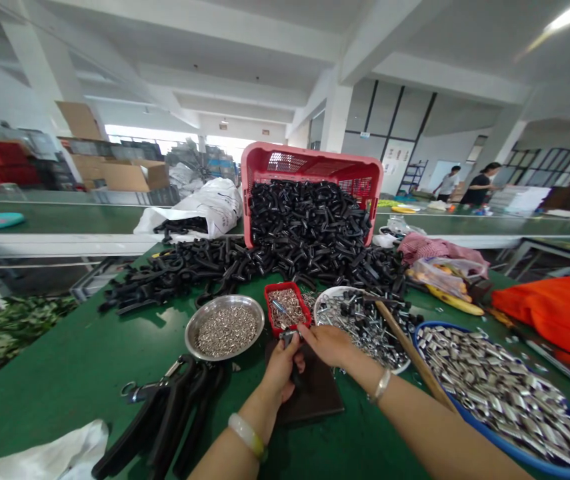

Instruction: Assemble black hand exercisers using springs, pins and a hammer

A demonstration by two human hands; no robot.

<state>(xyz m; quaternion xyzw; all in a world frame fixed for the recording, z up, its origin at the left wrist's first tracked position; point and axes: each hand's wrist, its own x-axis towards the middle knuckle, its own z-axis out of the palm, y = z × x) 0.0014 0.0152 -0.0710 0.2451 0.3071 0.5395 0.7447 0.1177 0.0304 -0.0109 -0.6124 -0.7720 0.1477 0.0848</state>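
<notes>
My left hand is closed around a black plastic part with a metal piece at its upper end. The fingers of my right hand are pinched together at that end; whatever small thing they grip is hidden. Both hands are above a dark flat plate. Just beyond them stands a small red tray of little metal pins or rivets. To its left is a steel bowl of small metal pieces. A white basin with screws and black parts lies beside my right hand.
A pink-red crate lies tipped, spilling black parts across the table's back. A wooden-handled hammer rests over the white basin. At right is a blue-rimmed basin of metal pieces; black handles lie at front left. Two people work far right.
</notes>
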